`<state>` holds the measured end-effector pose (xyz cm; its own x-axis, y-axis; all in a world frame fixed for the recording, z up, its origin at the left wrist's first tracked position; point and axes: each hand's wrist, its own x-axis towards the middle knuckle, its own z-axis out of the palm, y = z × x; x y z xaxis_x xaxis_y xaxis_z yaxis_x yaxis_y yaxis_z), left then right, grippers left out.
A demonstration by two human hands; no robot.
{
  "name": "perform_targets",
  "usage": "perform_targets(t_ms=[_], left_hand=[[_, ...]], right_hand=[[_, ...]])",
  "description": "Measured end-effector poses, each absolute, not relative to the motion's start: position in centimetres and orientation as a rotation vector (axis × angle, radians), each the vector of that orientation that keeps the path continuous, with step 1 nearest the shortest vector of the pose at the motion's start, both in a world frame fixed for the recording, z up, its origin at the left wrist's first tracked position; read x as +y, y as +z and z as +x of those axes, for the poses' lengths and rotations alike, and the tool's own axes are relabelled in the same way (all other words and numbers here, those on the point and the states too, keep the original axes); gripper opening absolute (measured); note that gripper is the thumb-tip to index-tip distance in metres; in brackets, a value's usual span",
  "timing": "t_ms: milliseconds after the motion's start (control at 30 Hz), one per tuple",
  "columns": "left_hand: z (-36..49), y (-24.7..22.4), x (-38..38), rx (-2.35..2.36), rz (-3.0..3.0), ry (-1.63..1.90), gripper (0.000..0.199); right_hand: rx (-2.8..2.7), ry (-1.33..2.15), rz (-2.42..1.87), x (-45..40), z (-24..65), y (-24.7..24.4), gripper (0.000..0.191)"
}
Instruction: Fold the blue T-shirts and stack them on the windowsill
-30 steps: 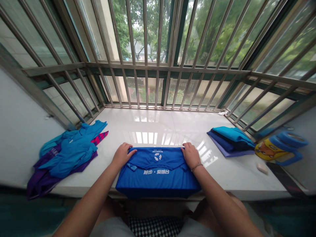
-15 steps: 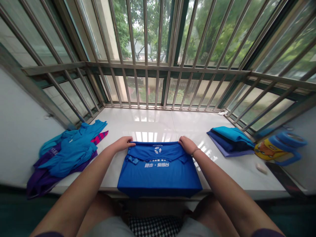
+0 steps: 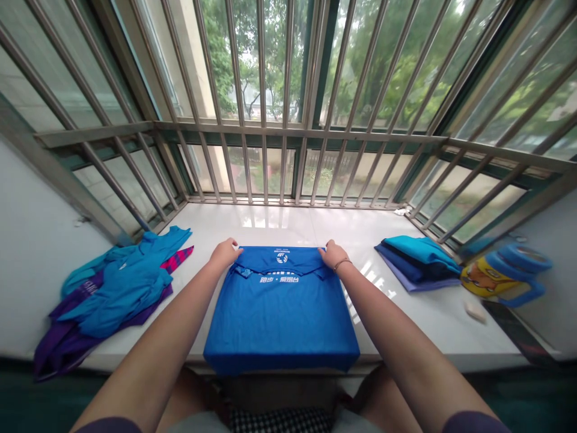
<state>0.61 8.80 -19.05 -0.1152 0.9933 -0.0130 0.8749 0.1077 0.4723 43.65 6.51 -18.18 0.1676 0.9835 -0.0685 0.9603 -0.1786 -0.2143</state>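
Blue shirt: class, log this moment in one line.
left hand: at blue shirt, far-left corner; right hand: at far-right corner; near end: over ledge front

Blue shirt, which I hold: white Chinese lettering, reading "跑步·爱烟台", across the front. Directly above it, a row of white marks, partly covered by a fold and illegible to me. On the folded upper part, a round white swirl emblem; over this, small white print, too fine to read. Purple garment, at my left: pale lettering, partly hidden; I cannot make out the word.
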Motion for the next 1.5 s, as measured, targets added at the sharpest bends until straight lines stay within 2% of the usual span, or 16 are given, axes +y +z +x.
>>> perform_targets(t_ms=[167,400,633,700,833,933,1100,1200,1300,1400,1500], left_hand=[[1.1,-20.5,7.3,2.044,1.814,0.540,0.021],[1.2,-21.1,7.1,2.012,1.862,0.533,0.019],[0.9,-20.8,9.2,1.923,2.046,0.516,0.044],[0.9,-20.3,10.3,1.868,2.088,0.460,0.038],[1.1,-19.4,12.3,1.841,2.083,0.318,0.013],[1.5,-18.4,13.5,1.852,2.077,0.289,0.016],[2.1,-15.0,14.0,1.898,2.099,0.445,0.014],[1.5,-12.5,12.0,1.894,2.135,0.591,0.020],[0.0,-11.6,6.7,1.772,2.216,0.836,0.022],[-2.1,-13.7,-0.8,1.570,2.294,0.889,0.023],[-3.6,-18.1,-7.7,1.527,2.304,0.776,0.021]], right_hand=[[-1.938,0.292,-2.279,6.0,43.7,-19.2,0.029],[-1.938,0.235,-2.289,6.3,44.3,-19.2,0.032],[-2.211,0.238,-2.096,6.9,44.0,-19.0,0.049],[-2.287,0.263,-2.062,7.4,44.0,-18.7,0.049],[-2.345,0.274,-2.068,8.4,43.8,-18.1,0.032],[-2.321,0.244,-2.085,9.1,43.6,-17.4,0.025],[-2.173,0.121,-2.069,9.5,44.0,-14.5,0.031],[-2.114,0.058,-1.988,7.6,44.9,-12.1,0.034],[-2.047,0.030,-1.764,2.7,46.1,-11.0,0.031],[-2.018,0.066,-1.594,-4.6,47.1,-12.5,0.026],[-2.109,0.168,-1.557,-11.7,47.3,-16.5,0.024]])
